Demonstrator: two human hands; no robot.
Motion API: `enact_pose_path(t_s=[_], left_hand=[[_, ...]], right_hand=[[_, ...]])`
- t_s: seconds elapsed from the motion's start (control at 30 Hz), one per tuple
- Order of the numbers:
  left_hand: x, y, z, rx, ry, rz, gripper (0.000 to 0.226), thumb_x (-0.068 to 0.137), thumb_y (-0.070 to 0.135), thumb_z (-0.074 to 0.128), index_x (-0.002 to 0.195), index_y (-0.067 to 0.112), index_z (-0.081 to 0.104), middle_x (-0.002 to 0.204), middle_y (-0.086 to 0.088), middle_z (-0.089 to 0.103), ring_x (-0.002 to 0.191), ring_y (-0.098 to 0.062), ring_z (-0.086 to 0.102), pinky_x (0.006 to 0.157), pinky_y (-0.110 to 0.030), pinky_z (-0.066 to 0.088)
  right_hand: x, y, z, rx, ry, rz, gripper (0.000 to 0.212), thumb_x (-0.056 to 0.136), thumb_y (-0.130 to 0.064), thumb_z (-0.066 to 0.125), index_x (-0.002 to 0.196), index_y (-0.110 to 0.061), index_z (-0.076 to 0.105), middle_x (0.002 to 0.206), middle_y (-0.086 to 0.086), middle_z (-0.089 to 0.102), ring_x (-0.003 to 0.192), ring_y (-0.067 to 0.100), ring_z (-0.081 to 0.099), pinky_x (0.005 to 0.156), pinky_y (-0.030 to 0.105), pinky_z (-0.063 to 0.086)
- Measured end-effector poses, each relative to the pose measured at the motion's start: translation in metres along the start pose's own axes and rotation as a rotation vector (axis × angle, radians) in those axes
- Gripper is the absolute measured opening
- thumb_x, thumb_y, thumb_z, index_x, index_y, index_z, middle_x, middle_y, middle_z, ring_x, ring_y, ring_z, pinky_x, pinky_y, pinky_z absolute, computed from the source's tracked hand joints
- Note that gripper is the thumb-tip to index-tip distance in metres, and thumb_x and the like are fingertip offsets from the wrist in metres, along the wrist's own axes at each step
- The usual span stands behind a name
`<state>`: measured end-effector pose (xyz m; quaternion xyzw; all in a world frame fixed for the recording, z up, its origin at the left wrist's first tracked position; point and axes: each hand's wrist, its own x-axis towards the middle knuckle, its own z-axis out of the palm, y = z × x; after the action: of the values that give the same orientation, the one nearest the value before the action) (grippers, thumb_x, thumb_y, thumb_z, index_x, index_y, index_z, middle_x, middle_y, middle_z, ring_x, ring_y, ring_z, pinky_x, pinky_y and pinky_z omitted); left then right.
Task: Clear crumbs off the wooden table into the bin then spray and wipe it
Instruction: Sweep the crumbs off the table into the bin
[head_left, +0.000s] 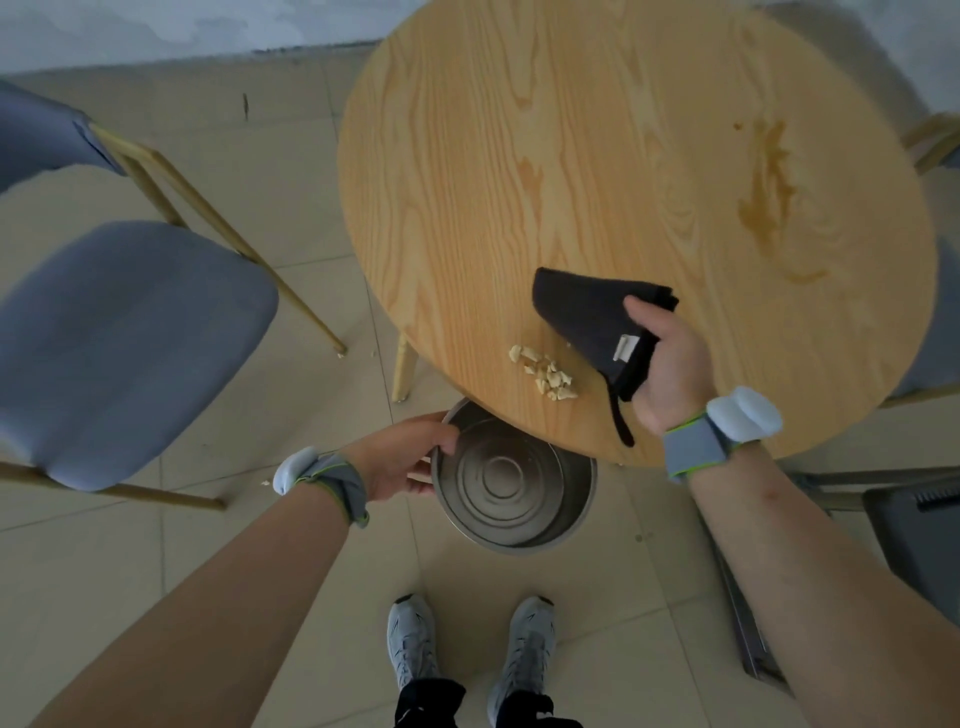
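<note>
A round wooden table (597, 156) fills the upper right. A small heap of pale crumbs (545, 373) lies near its front edge. My right hand (670, 369) grips a folded dark grey cloth (587, 317) just right of the crumbs, the cloth resting on the tabletop. Below the edge a round metal bin (571, 525) is held partly under the table. My left hand (405, 457) grips its left rim. A brown liquid stain (769, 197) marks the table's right side.
A grey padded chair (119, 348) with gold legs stands at the left. Another chair (935, 150) shows at the right edge. A dark object with a metal frame (914, 545) sits at the lower right. My shoes (467, 649) stand on the tiled floor.
</note>
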<state>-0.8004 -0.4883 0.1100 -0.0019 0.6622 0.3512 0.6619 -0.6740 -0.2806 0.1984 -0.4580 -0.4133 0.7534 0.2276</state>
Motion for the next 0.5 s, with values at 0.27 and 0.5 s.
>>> enact_pose_path(t_s=[0.27,0.5], left_hand=[[-0.002,0.001,0.001,0.033,-0.027,-0.002,0.055,0.058,0.019,0.057,0.112,0.029,0.065,0.104,-0.007,0.060,0.093,-0.024,0.052,0.076,-0.035,0.046],[-0.004,0.006,-0.002,0.041,-0.033,-0.012,0.052,0.059,0.019,0.057,0.108,0.036,0.064,0.115,-0.010,0.062,0.101,-0.026,0.055,0.090,-0.042,0.048]], right_hand=[[0.036,-0.002,0.034,-0.490,-0.212,-0.177,0.024,0.085,-0.029,0.065,0.104,-0.018,0.075,0.096,-0.001,0.076,0.094,0.017,0.070,0.088,0.032,0.051],[0.017,0.017,0.026,-0.708,-0.385,-0.156,0.032,0.081,-0.034,0.061,0.106,-0.020,0.075,0.098,-0.003,0.077,0.097,0.013,0.070,0.083,0.021,0.049]])
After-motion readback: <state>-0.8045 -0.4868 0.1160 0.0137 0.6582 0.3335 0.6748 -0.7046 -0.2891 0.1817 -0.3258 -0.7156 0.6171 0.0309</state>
